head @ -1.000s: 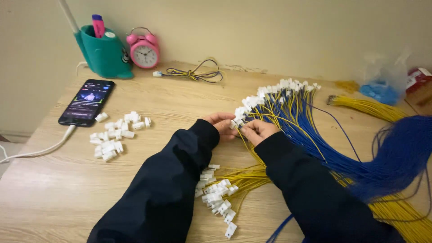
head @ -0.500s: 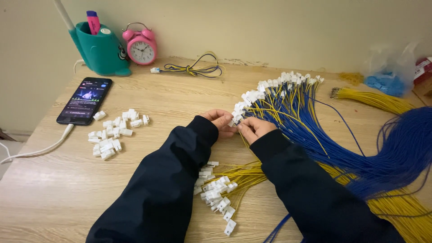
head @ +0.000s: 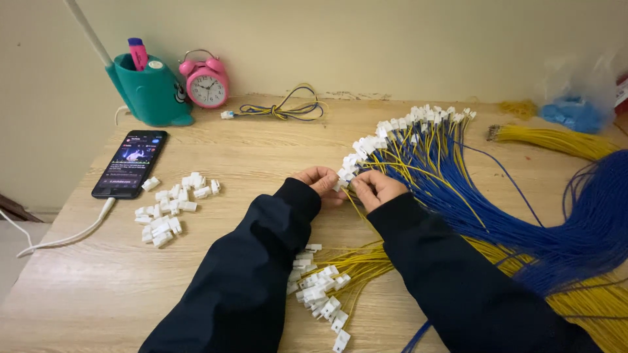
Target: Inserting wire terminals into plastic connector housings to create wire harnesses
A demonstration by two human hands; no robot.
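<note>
Between both hands: one white connector [head: 341, 184] gripped by fingers.
Left hand [head: 320, 184] and right hand [head: 376, 188] pinch it above the counter [head: 261, 157]; one loose connector pile [head: 170, 208] lies well left, one phone [head: 130, 163] beyond.

Left hand [head: 322, 182] and right hand [head: 374, 188] pinching white connector [head: 342, 183], blue-yellow wires [head: 458, 189], wooden table [head: 248, 157]

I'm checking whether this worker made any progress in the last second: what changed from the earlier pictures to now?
Hardly anything: both hands, left hand and right hand, stay pinched together on a white connector at the wire fan's end. Loose connectors, phone and clock lie as before.
</note>
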